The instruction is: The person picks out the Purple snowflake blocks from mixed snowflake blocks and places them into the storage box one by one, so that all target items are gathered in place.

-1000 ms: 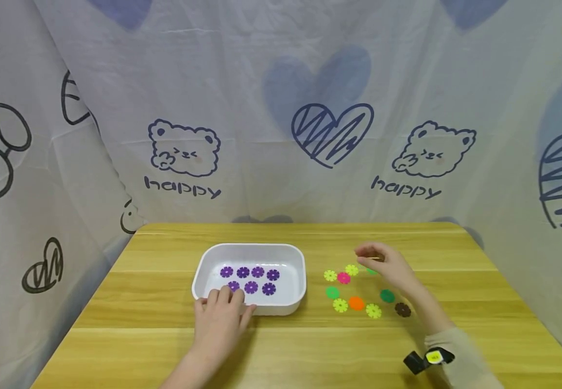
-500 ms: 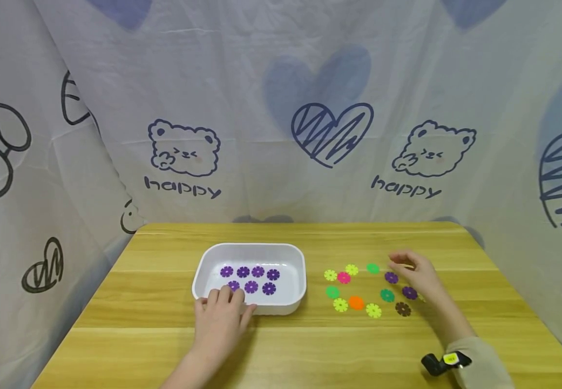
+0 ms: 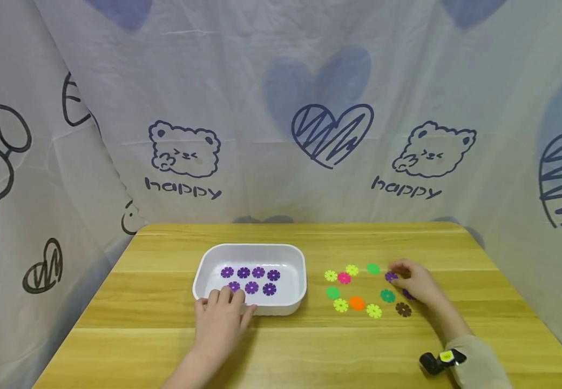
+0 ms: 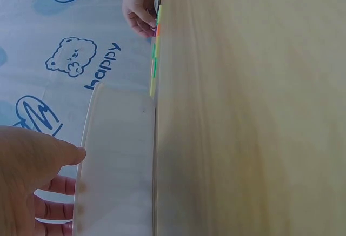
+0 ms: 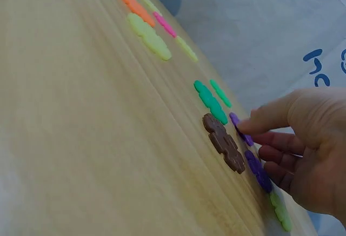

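Observation:
My left hand [image 3: 219, 319] holds the near rim of a white plastic tray [image 3: 298, 292], fingers hooked over it and thumb on the wall. Inside the tray lie several purple snowflake discs [image 3: 251, 287]. To the right, the thumb and forefinger of my right hand [image 3: 419, 281] pinch the edges of a purple snowflake disc [image 5: 235, 120] lying on the table. Under that hand lies a second purple disc [image 5: 258, 171], partly covered in the head view. A brown disc [image 3: 403, 309] and a dark green disc [image 3: 387, 295] are close by.
Several loose discs spread between tray and right hand, including a pink disc [image 3: 344, 278], an orange disc [image 3: 356, 303] and a light green disc [image 3: 373, 268]. A yellow disc [image 5: 280, 211] shows below the right hand. Printed cloth [image 3: 261, 162] hangs behind the wooden table [image 3: 140, 302].
My right hand has moved right from near the light green disc, then lowered its fingertips onto the purple disc. My left hand and the tray have stayed in place.

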### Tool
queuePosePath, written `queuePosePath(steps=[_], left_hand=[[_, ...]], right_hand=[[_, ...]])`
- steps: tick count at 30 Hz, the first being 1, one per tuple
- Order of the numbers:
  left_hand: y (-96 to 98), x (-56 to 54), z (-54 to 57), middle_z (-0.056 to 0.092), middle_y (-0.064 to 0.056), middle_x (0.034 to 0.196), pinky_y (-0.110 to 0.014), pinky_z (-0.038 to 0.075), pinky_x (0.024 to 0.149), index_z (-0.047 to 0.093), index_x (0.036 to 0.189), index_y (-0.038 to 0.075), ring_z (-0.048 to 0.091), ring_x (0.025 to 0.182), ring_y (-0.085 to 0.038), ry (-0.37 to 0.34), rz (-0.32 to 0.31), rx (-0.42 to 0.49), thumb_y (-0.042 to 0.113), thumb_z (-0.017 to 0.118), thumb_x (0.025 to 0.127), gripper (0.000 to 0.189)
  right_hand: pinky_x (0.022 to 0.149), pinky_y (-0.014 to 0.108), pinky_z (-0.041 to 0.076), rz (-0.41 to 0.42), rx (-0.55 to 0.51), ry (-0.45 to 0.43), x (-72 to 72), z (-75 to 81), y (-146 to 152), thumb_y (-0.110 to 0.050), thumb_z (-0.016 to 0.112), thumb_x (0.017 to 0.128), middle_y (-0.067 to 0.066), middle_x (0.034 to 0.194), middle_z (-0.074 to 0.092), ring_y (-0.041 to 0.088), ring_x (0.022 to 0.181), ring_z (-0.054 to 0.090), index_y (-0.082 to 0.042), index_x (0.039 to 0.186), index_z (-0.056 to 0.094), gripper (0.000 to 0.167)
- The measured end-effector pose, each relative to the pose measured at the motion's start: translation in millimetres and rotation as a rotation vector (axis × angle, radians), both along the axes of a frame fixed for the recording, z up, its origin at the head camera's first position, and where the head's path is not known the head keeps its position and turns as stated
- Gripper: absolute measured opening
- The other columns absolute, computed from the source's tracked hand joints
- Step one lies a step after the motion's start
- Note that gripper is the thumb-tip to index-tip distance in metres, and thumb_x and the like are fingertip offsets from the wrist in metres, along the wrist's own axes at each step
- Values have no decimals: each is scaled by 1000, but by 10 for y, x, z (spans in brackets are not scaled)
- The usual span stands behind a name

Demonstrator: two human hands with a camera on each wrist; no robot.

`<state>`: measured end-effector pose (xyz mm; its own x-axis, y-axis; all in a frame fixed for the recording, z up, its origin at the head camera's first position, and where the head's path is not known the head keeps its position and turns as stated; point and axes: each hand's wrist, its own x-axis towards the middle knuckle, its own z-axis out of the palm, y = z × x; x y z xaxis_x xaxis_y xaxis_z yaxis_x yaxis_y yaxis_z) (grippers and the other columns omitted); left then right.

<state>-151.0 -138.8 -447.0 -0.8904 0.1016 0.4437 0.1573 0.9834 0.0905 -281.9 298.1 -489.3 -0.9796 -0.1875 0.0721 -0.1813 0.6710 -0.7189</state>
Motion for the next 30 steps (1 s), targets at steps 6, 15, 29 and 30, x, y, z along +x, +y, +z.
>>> queuePosePath(steps=[6,15,29,30], left_hand=[[2,2,-13,56,-3,87,-47,39,82,59,91,15,50,83,-23,16,-1,2,46,69,85,33],[0,0,-23,56,-3,87,-46,39,80,58,90,15,50,82,-22,31,-1,-6,45,70,85,32],[10,4,-11,56,-3,88,-48,39,81,59,91,15,50,83,-22,11,-4,3,44,69,86,31],[12,5,-12,56,-3,88,-48,39,81,59,91,15,50,83,-22,9,-3,3,44,69,86,31]], right_hand=[[86,50,50,3,55,32,-6,1,-25,0,67,86,24,107,64,38,100,61,3,116,61,31],[65,25,43,-10,74,40,-59,98,-63,4,62,86,11,90,56,19,81,51,3,110,62,24],[78,30,55,129,-117,-62,-285,595,-350,-9,64,91,15,98,63,16,86,59,4,114,62,27],[79,30,55,138,-137,-73,-298,637,-398,-9,64,91,15,99,63,16,87,60,4,115,61,28]])
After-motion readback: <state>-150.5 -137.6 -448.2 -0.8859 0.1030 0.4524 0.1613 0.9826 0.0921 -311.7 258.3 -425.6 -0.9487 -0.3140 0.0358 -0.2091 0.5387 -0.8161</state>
